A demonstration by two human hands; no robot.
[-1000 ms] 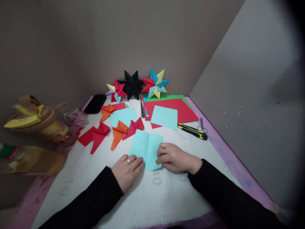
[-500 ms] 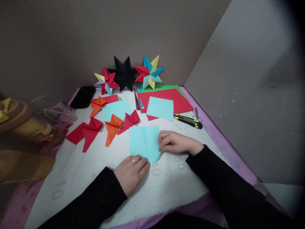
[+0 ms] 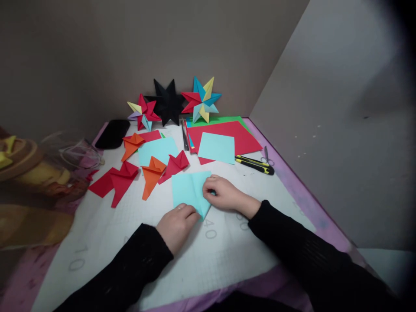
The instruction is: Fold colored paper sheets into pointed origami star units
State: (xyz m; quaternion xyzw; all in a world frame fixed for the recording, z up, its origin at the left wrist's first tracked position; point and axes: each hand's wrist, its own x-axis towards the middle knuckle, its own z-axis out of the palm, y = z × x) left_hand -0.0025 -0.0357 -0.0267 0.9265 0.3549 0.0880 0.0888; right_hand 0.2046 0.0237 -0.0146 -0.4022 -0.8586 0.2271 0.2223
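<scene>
Covering most of the pink-lilac tabletop [image 3: 325,222], a white gridded sheet [image 3: 224,260] is being shown with printed numbers: "10" is being displayed near the left edge, "40" near the middle, and "50" is being partly hidden by the right wrist. Toward the back edge, a large red sheet [image 3: 245,134] is being partly covered by a loose aqua square [image 3: 217,148]. At the middle, a creased aqua paper [image 3: 184,188] is being handled: its near right corner is being pinched in curled fingers by the right hand [image 3: 225,193], while its near edge is being pressed by the left hand [image 3: 177,227]; whether that grip is closed cannot be told.
</scene>
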